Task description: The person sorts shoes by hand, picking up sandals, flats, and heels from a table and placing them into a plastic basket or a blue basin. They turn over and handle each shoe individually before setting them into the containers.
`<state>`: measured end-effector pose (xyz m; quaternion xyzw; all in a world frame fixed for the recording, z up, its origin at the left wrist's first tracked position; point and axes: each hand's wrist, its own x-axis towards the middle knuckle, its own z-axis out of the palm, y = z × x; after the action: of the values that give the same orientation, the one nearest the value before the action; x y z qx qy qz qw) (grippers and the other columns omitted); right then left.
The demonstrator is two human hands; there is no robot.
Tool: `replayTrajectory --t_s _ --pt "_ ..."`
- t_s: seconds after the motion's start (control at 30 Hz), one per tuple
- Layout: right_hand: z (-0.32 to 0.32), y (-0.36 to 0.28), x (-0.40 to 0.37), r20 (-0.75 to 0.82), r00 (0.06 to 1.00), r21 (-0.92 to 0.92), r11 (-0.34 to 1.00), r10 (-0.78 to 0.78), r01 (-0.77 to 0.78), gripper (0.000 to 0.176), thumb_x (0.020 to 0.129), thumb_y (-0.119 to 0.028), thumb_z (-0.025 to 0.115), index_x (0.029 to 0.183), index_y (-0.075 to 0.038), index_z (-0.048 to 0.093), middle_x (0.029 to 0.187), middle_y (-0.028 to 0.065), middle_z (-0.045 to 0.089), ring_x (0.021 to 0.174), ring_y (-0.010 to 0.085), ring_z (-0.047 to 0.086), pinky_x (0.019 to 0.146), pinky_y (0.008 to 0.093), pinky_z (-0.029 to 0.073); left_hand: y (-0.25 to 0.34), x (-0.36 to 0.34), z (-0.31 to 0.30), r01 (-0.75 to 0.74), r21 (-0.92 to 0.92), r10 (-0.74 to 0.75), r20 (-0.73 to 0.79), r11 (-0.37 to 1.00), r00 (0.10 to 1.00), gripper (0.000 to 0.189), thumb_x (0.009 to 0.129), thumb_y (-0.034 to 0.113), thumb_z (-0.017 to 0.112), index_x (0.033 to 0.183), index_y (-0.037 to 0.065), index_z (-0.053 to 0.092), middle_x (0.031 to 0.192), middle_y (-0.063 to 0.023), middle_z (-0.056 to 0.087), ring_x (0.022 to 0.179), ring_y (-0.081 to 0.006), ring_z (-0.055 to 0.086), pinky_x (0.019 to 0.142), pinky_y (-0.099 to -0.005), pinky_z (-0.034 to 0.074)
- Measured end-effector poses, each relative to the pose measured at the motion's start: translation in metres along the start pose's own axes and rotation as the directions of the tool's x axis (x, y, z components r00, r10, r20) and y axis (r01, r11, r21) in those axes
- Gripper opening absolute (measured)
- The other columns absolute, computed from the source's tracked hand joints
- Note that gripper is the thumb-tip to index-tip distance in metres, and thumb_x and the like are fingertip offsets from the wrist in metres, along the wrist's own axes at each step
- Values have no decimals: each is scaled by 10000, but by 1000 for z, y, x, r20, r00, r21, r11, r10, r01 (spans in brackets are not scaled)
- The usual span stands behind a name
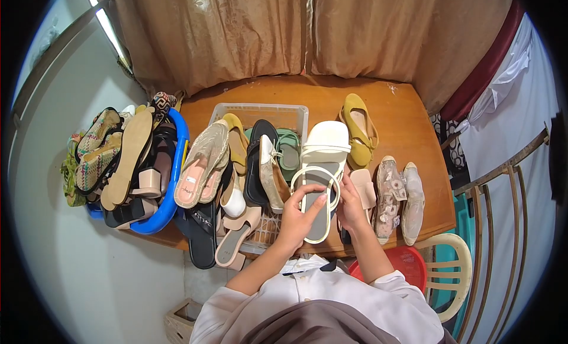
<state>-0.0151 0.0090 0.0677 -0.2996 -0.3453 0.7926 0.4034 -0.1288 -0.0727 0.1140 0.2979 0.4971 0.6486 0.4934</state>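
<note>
A white sandal (pixel 326 137) with a grey insole points away from me, its broad toe band at the far end. Its thin round strap (pixel 300 171) loops up over the heel part. My left hand (pixel 300 215) grips the strap on the left, thumb and fingers pinched together. From the other side my right hand (pixel 351 209) is closed around the sandal's right edge; part of its fingers is hidden. Close to my right hand lies a beige slide (pixel 362 187). Left of my left hand a gold wedge sandal (pixel 273 181) leans beside a black shoe (pixel 254 172).
A clear plastic crate (pixel 260 108) holds several shoes, including green sandals (pixel 289 148). A blue basket (pixel 182 134) overflows with footwear on the left. Mustard flats (pixel 359 131) and a lacy pair (pixel 389 199) lie rightward. A red stool (pixel 408 264) and cream chair (pixel 458 255) stand below.
</note>
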Motion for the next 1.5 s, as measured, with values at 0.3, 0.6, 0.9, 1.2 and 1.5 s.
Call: replayTrajectory --t_s 0.3,0.6,0.9,1.2,1.5 --pt "-10 -10 -1 -49 980 -127 972 192 -197 588 815 -387 609 1241 -33 411 1115 61 518 1022 162 493 872 303 403 -19 1 8 -200 498 189 73 844 979 175 836 177 620 953 51 589 878 -64 634 878 -165 589 790 -281 431" --pt "-7 -16 -5 -46 988 -205 967 145 -152 663 776 -374 653 1268 -28 375 1172 102 479 1086 189 451 925 324 366 -31 3 15 -170 268 176 2 948 984 165 886 140 560 994 15 556 937 -44 587 890 -102 525 804 -233 405" --pt "-3 -15 -4 -37 995 -173 980 93 -98 710 768 -353 662 1306 -25 336 1220 117 467 1129 188 435 959 320 338 -36 4 17 -156 148 174 -115 977 978 165 895 139 541 1012 23 555 908 -46 590 813 -104 540 735 -237 429" --pt "1 -18 2 -46 993 -212 971 107 -115 552 763 -176 659 1228 -24 403 1083 93 556 978 172 543 846 288 427 -36 11 10 -217 269 226 -2 938 974 196 915 145 482 1076 36 507 1029 -77 534 979 -154 490 882 -270 369" --pt "-30 -6 38 -208 942 -18 962 264 -274 350 722 -217 665 999 -36 551 920 72 580 860 192 570 746 328 475 -19 12 -10 -294 535 240 170 793 956 263 800 134 611 1060 109 581 1042 -92 485 1114 -264 377 975 -349 283"
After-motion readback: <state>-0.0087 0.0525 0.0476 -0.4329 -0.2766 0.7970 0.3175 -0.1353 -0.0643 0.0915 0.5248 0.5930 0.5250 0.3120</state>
